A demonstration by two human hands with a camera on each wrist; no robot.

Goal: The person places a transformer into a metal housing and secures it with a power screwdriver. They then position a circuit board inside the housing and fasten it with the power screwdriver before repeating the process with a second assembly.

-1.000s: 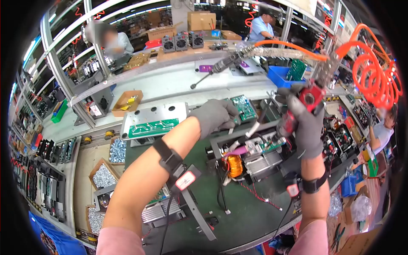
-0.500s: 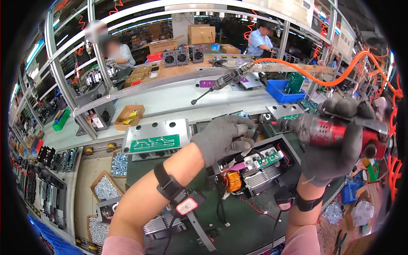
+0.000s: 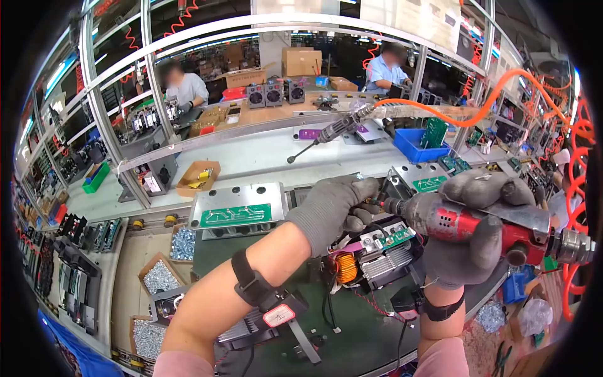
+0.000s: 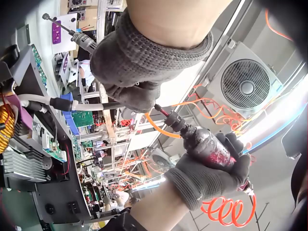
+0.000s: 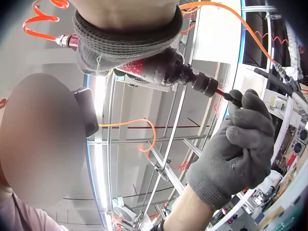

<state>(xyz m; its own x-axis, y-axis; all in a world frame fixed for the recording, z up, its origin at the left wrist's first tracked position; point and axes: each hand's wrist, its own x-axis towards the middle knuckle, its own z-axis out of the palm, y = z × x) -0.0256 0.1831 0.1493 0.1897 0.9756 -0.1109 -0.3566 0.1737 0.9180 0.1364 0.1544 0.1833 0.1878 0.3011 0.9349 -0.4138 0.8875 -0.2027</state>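
Observation:
My right hand [image 3: 455, 262] grips a red air screwdriver [image 3: 440, 218], its bit pointing left. The bit's tip meets the fingertips of my left hand [image 3: 330, 207]. In the right wrist view, my left hand [image 5: 236, 149] has curled fingers pinching a small dark piece at the bit. A cable with a black sleeve [image 4: 61, 104] runs up to my left hand [image 4: 139, 72] in the left wrist view; the exact piece pinched is mostly hidden. Below both hands sits a black-housed unit with an orange coil [image 3: 345, 268], a finned heatsink [image 3: 384, 265] and a green board [image 3: 399, 236].
A metal plate with a green board [image 3: 235, 215] lies to the left. Boxes of screws [image 3: 160, 278] stand farther left. A second driver [image 3: 333, 129] hangs above the bench. A blue bin [image 3: 414, 147] is at the back; an orange hose [image 3: 465, 119] arches on the right.
My right hand has brought the screwdriver down and then leftward, so its bit now meets my left fingertips. My left hand has shifted slightly right, its fingers drawn in.

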